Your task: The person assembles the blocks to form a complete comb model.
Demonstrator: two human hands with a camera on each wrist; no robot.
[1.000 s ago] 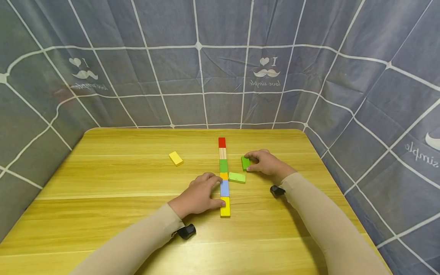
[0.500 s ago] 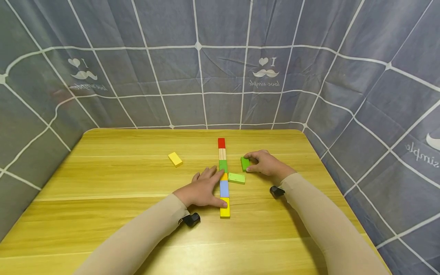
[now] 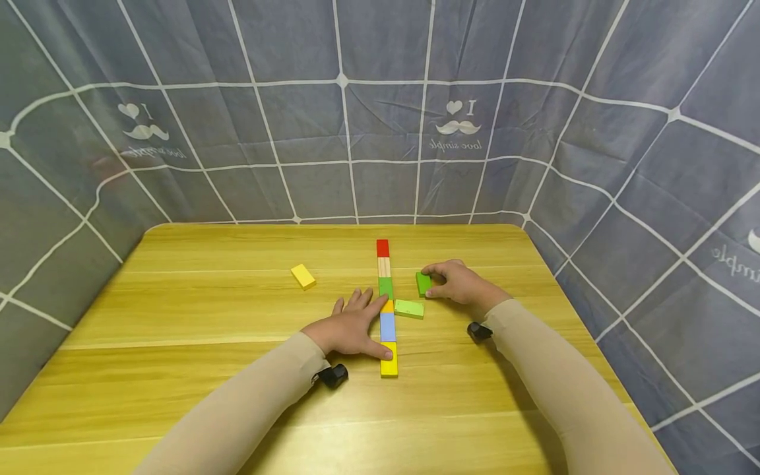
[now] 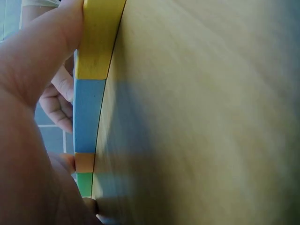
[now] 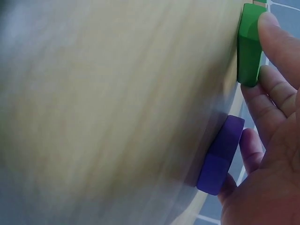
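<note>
Ten blocks [image 3: 388, 326] are resting on one wooden table [image 3: 178, 369]: three green [image 3: 408, 309], two yellow [image 3: 303, 277], one red [image 3: 382, 248], one plain wood [image 3: 384, 267], one orange [image 3: 388, 307], one blue [image 3: 388, 328], one purple [image 5: 221, 157]. One left hand [image 3: 349, 330], one right hand [image 3: 461, 282], two sleeves [image 3: 237, 402] and two black wrist devices [image 3: 334, 377] are also showing.

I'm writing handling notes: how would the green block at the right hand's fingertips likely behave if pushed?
The green block looks stiff, with straight edges and flat faces. Lying low on the table, it would probably slide rather than roll or tip.
</note>
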